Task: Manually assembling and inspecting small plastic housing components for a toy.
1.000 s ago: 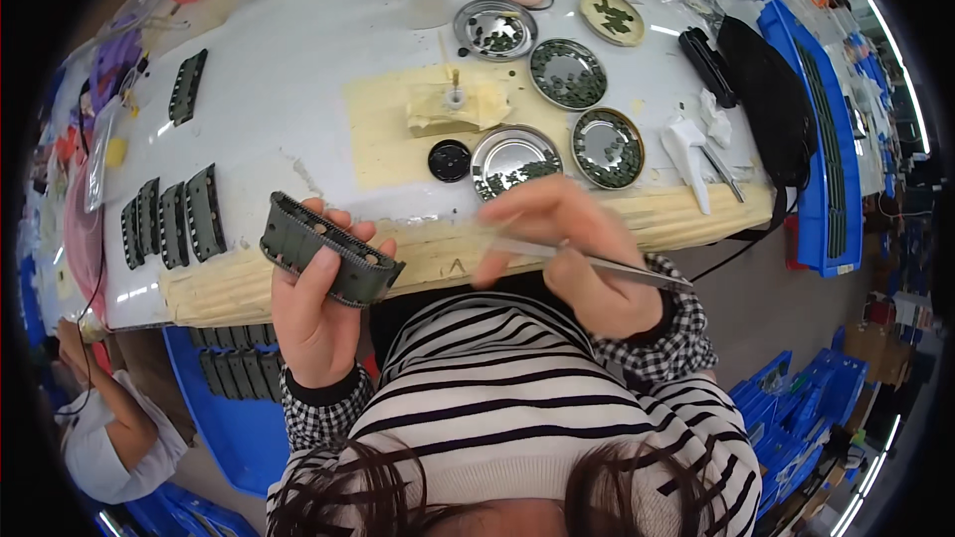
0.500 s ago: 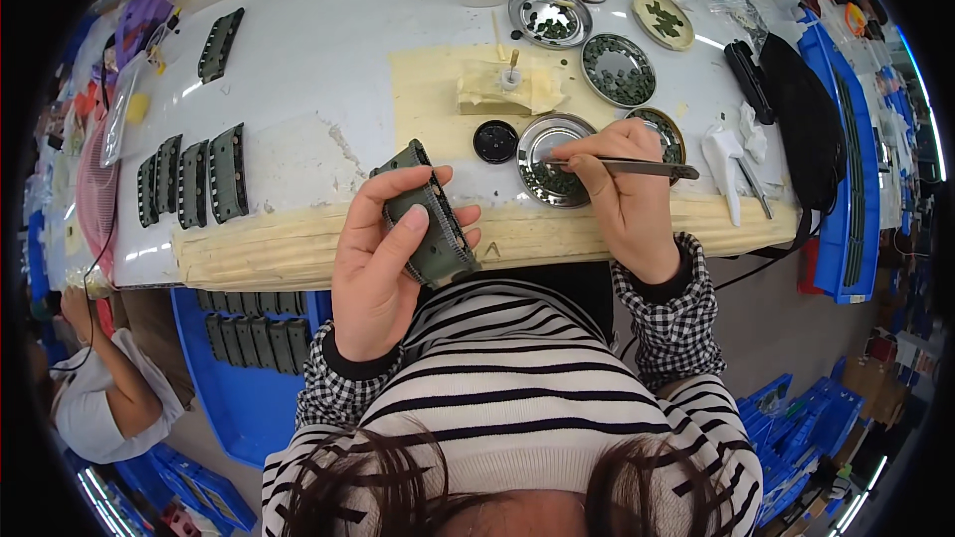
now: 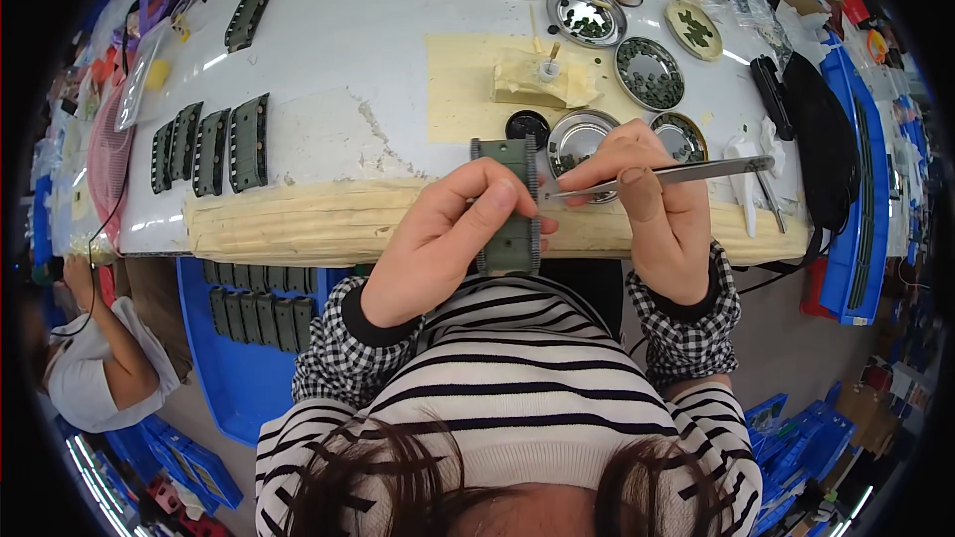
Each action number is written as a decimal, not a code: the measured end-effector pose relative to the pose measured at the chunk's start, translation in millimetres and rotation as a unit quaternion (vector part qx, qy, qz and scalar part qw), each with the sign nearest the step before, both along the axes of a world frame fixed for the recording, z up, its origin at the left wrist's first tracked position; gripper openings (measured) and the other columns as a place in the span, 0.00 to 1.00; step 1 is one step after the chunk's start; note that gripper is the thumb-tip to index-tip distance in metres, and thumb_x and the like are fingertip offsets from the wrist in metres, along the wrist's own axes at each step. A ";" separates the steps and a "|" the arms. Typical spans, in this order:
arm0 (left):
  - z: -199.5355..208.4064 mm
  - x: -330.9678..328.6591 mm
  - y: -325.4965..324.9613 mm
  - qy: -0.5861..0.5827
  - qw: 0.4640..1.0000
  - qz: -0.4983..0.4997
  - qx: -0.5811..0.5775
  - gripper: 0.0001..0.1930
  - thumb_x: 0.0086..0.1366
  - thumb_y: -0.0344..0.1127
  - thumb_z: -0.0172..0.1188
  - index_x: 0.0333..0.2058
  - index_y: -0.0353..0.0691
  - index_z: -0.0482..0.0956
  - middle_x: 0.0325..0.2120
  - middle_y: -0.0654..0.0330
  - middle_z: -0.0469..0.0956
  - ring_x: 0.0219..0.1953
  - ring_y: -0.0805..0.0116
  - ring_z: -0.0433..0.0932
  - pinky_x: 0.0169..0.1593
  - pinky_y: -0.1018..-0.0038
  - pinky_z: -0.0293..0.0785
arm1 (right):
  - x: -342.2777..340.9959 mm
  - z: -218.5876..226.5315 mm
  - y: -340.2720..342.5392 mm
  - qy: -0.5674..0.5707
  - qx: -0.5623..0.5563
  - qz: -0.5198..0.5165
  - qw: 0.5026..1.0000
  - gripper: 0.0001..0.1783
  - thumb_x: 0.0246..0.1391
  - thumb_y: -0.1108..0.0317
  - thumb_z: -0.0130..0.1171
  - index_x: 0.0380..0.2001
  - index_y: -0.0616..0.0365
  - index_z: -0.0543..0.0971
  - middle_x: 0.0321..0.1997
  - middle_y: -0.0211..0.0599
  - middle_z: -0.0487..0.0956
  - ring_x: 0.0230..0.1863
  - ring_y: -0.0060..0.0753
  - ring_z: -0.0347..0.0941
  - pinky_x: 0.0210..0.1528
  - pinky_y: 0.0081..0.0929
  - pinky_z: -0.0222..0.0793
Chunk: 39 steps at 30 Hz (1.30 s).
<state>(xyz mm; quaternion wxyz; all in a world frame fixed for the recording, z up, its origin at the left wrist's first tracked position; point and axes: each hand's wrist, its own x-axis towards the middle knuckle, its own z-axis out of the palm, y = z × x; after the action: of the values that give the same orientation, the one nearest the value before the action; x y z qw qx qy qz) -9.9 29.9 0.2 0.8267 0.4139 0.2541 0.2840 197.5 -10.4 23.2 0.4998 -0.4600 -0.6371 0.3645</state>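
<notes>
My left hand [image 3: 435, 244] grips a dark green oblong plastic model part [image 3: 509, 247] with grey toothed strips down its long sides, held upright above the table's near edge. Tweezers [image 3: 711, 170] are pinched in my right hand [image 3: 665, 224], their tips close to the right side of the part. Whether a small piece sits between the tips is too small to tell. Behind my right fingers, a steel dish [image 3: 564, 135] of small dark green bits is partly hidden. A round black lid or dish [image 3: 527, 126] lies beside it.
Further back stand dishes of green pieces [image 3: 649, 75] and a taped block with a brush [image 3: 547, 85]. Several similar green parts [image 3: 249, 144] lie at the left. More fill a blue bin [image 3: 224, 378] below. At far left, another person's arm [image 3: 114, 338] shows.
My left hand has moved right with the green part, turning it upright. The tweezers have lifted from the steel dish over to the part's right side. The view has shifted slightly.
</notes>
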 end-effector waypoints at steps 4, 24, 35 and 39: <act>0.4 3.6 0.0 -0.013 1.000 -0.005 0.002 0.15 0.75 0.42 0.45 0.35 0.34 0.71 0.34 0.57 0.78 0.39 0.74 0.78 0.45 0.77 0.75 | -8.1 5.8 6.7 0.003 -0.026 0.052 0.998 0.20 0.68 0.61 0.44 0.35 0.64 0.82 0.30 0.35 0.77 0.34 0.28 0.67 0.41 0.24 0.63; -1.2 2.0 0.9 -0.057 0.996 0.036 -0.058 0.12 0.76 0.38 0.42 0.34 0.40 0.70 0.30 0.67 0.71 0.35 0.80 0.69 0.43 0.81 0.68 | -20.3 5.2 -2.8 -0.309 0.324 0.059 0.892 0.20 0.38 0.72 0.62 0.39 0.70 0.80 0.38 0.45 0.79 0.41 0.43 0.80 0.40 0.30 0.81; -6.1 0.7 -0.3 -0.047 0.998 0.022 -0.028 0.13 0.76 0.37 0.41 0.44 0.35 0.72 0.42 0.61 0.76 0.45 0.77 0.73 0.52 0.78 0.69 | -22.7 1.7 -2.4 -0.325 0.338 0.043 0.883 0.19 0.35 0.74 0.61 0.36 0.69 0.80 0.36 0.43 0.78 0.40 0.42 0.80 0.39 0.28 0.80; -15.4 -2.4 0.0 -0.046 0.999 0.015 0.008 0.14 0.76 0.38 0.41 0.45 0.35 0.72 0.43 0.61 0.77 0.45 0.78 0.73 0.53 0.79 0.69 | -24.4 3.1 -3.8 -0.333 0.337 0.035 0.880 0.18 0.36 0.73 0.61 0.36 0.69 0.80 0.36 0.43 0.78 0.39 0.41 0.81 0.38 0.27 0.80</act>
<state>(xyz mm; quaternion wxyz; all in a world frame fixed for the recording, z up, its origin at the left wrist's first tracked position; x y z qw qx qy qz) -12.3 29.9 -15.2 0.8299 0.4028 0.2196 0.3174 173.1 -14.2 26.3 0.3698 -0.3357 -0.8658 -0.0297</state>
